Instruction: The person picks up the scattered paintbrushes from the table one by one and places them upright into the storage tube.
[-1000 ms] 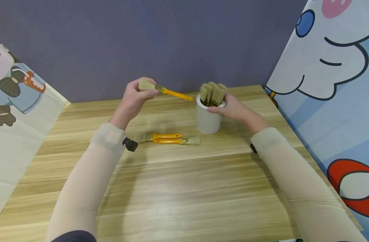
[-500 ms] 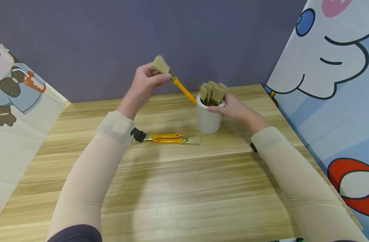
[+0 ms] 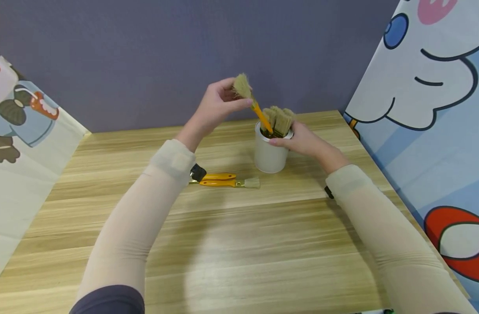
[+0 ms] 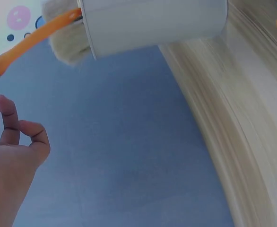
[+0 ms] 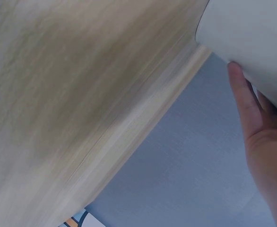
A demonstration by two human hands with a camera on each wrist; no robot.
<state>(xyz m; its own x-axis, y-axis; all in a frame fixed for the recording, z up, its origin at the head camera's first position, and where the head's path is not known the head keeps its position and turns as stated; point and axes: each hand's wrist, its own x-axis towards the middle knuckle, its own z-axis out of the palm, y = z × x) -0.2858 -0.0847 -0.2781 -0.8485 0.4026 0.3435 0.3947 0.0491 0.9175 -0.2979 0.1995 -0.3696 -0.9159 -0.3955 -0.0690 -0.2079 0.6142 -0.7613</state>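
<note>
A plain grey-blue wall (image 3: 153, 61) backs the wood-grain table (image 3: 271, 248) (cartoon-printed panels (image 3: 439, 104) flank both sides).

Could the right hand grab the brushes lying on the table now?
Probably not: the right hand grips the white can, so it would likely have to let go before reaching the lying brushes.

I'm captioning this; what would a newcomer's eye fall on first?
Probably the paintbrush tilted in the left grip, its orange handle aimed down at the white pot. Next, the pale bristles crowding that pot, which the right grip holds, then two brushes lying on the table.
</note>
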